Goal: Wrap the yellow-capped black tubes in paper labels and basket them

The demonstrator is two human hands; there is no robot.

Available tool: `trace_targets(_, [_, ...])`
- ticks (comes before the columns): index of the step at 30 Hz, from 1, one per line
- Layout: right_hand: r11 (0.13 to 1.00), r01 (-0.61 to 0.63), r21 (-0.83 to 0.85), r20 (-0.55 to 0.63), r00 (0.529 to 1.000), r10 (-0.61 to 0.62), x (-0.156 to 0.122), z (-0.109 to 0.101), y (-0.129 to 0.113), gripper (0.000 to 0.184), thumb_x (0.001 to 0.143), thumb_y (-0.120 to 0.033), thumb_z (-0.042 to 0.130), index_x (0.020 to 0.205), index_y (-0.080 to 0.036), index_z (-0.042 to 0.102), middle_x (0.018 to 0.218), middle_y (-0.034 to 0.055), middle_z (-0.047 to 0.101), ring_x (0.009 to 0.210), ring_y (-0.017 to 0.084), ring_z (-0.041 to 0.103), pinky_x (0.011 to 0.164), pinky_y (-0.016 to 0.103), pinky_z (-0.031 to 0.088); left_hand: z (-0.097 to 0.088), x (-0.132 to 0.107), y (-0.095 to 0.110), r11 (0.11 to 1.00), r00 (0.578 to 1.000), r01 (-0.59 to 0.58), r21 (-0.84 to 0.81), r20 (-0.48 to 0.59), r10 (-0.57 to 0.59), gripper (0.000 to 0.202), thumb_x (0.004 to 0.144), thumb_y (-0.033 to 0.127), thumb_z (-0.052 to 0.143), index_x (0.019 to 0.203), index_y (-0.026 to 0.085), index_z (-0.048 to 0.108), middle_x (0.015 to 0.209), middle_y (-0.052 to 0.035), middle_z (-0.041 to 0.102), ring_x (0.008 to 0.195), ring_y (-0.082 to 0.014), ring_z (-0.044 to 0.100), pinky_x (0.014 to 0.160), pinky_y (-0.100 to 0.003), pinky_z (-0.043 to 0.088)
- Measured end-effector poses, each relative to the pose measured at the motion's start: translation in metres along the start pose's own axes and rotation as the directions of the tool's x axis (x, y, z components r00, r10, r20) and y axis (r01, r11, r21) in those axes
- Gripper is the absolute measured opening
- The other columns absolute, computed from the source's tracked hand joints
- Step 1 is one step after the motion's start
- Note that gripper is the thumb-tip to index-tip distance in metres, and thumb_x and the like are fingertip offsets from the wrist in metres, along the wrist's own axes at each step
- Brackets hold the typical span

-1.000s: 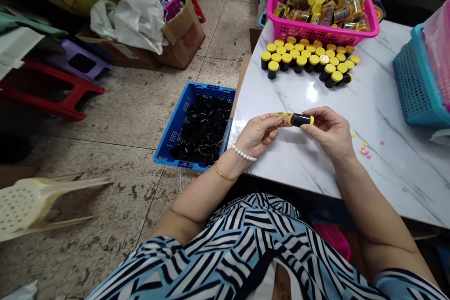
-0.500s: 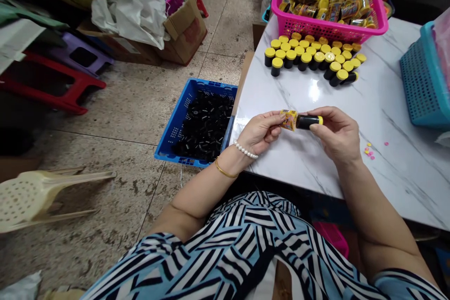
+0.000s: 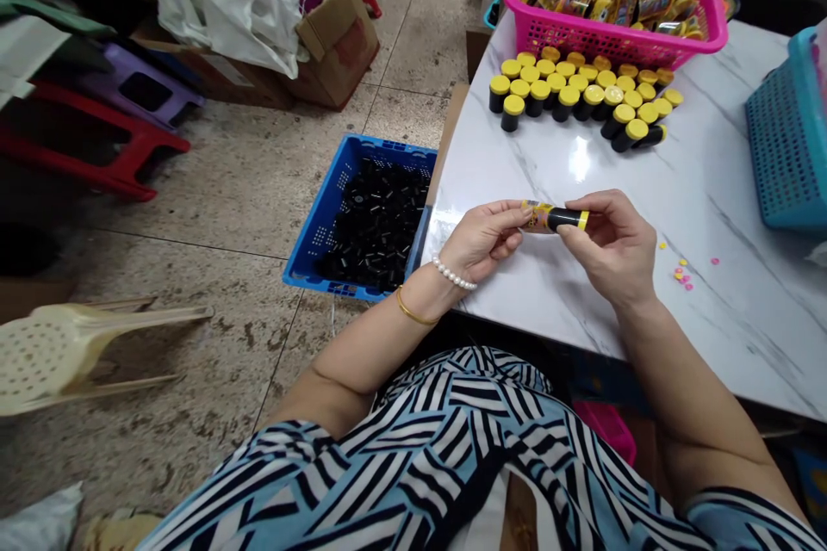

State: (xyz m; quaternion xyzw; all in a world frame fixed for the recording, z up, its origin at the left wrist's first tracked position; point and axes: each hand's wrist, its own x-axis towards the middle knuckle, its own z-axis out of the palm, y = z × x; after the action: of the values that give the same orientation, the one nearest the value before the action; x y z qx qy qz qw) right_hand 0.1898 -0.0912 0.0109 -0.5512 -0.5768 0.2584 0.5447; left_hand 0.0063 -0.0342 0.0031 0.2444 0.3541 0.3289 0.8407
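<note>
My left hand [image 3: 492, 234] pinches a printed yellow plastic sleeve [image 3: 537, 217] between thumb and fingers. My right hand [image 3: 611, 241] grips a small black bottle with a yellow cap [image 3: 568, 219], lying sideways, the cap toward my right palm. The bottle's black end is partly inside the sleeve's opening. Both are held just above the front of the white marbled table [image 3: 556, 280]. Beyond my hands stand several black bottles with yellow caps [image 3: 565, 99] in a cluster, one of them tipped over at the right.
A pink basket [image 3: 620, 39] of sleeved bottles stands at the table's back. At right is a teal basket [image 3: 785, 133]. Tiny pink and yellow bits [image 3: 683, 277] lie near my right wrist. On the floor at left, a blue crate [image 3: 307, 263] holds black pieces; a cream stool [image 3: 39, 357] is farther left.
The black bottle has moved left into the mouth of the sleeve; before, it only met the sleeve's edge. The view has shifted slightly.
</note>
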Motion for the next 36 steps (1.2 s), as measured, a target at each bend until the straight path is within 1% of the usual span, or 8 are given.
trace_targets(7, [0.998, -0.003, 0.068, 0.083, 0.997, -0.002, -0.001, -0.006, 0.0, 0.02, 0.084, -0.033, 0.082, 0.103, -0.028, 0.077, 0.105, 0.0043, 0.067, 0.097, 0.021, 0.07, 0.09, 0.041, 0.065, -0.001, -0.006, -0.005, 0.997, 0.999, -0.049, 0.054, -0.002, 0.049, 0.013, 0.086, 0.02, 0.08, 0.089, 0.009, 0.074, 0.08, -0.0041, 0.07, 0.047, -0.0007, 0.043, 0.037, -0.016, 0.018])
trace_targets(11, [0.998, 0.057, 0.04, 0.024, 0.998, -0.058, -0.002, -0.014, 0.003, 0.026, 0.082, -0.034, 0.086, 0.106, -0.029, 0.079, 0.107, 0.0046, 0.066, 0.098, 0.021, 0.069, 0.089, 0.04, 0.065, 0.001, -0.011, -0.005, 0.974, 0.973, -0.196, 0.117, -0.105, 0.208, 0.034, 0.077, 0.02, 0.088, 0.109, 0.015, 0.075, 0.099, -0.005, 0.07, 0.068, -0.0052, 0.059, 0.054, -0.015, 0.042])
trace_targets(14, [0.996, 0.058, 0.074, 0.006, 0.998, -0.058, 0.0, -0.018, 0.004, 0.032, 0.08, -0.035, 0.088, 0.109, -0.028, 0.077, 0.111, 0.005, 0.066, 0.101, 0.022, 0.071, 0.092, 0.041, 0.065, 0.004, -0.007, 0.006, 0.957, 0.978, -0.208, 0.201, 0.057, 0.2, 0.059, 0.071, 0.022, 0.094, 0.126, 0.021, 0.071, 0.122, -0.0098, 0.07, 0.094, -0.0145, 0.07, 0.077, -0.026, 0.057])
trace_targets(18, [0.992, 0.035, 0.125, 0.067, 0.997, -0.043, 0.019, -0.029, 0.0, 0.041, 0.079, -0.032, 0.089, 0.115, -0.029, 0.069, 0.11, 0.0031, 0.071, 0.101, 0.023, 0.076, 0.095, 0.043, 0.066, 0.02, 0.017, 0.031, 0.956, 0.949, -0.162, 0.246, 0.304, 0.083, 0.04, 0.072, 0.026, 0.093, 0.105, 0.013, 0.074, 0.097, -0.0087, 0.073, 0.086, -0.0163, 0.071, 0.077, -0.031, 0.057])
trace_targets(22, [0.957, 0.254, -0.141, -0.017, 0.966, -0.259, 0.046, -0.049, -0.006, 0.038, 0.074, -0.029, 0.092, 0.109, -0.028, 0.075, 0.109, 0.0045, 0.071, 0.101, 0.023, 0.073, 0.09, 0.042, 0.066, 0.045, 0.048, 0.049, 0.944, 0.927, -0.232, 0.234, 0.348, 0.141, 0.036, 0.07, 0.022, 0.094, 0.096, 0.012, 0.071, 0.087, -0.0049, 0.072, 0.078, -0.0138, 0.071, 0.074, -0.029, 0.055])
trace_targets(25, [0.931, 0.297, -0.212, -0.056, 0.948, -0.315, 0.055, -0.057, 0.001, 0.034, 0.074, -0.031, 0.092, 0.105, -0.028, 0.078, 0.112, 0.0053, 0.067, 0.094, 0.021, 0.07, 0.078, 0.037, 0.067, 0.055, 0.065, 0.05, 0.939, 0.914, -0.258, 0.227, 0.372, 0.161, 0.046, 0.067, 0.026, 0.097, 0.103, 0.014, 0.07, 0.092, -0.0049, 0.074, 0.081, -0.0145, 0.072, 0.075, -0.03, 0.056])
trace_targets(30, [0.97, 0.231, -0.081, -0.037, 0.971, -0.235, 0.045, -0.052, 0.022, 0.035, 0.079, -0.028, 0.088, 0.112, -0.032, 0.077, 0.113, 0.0039, 0.061, 0.098, 0.02, 0.07, 0.082, 0.038, 0.068, 0.044, 0.083, 0.038, 0.921, 0.896, -0.25, 0.298, 0.432, 0.104, 0.056, 0.061, 0.033, 0.1, 0.108, 0.013, 0.075, 0.089, -0.0051, 0.076, 0.07, -0.0116, 0.07, 0.071, -0.028, 0.055])
trace_targets(36, [0.845, 0.42, -0.331, 0.11, 0.907, -0.407, 0.04, -0.055, 0.019, 0.038, 0.084, -0.019, 0.081, 0.116, -0.037, 0.078, 0.108, 0.0044, 0.072, 0.099, 0.023, 0.072, 0.091, 0.045, 0.065, 0.036, 0.083, 0.029, 0.878, 0.865, -0.319, 0.357, 0.488, 0.116, 0.043, 0.07, 0.034, 0.095, 0.104, 0.014, 0.078, 0.091, -0.007, 0.077, 0.079, -0.014, 0.071, 0.078, -0.028, 0.056])
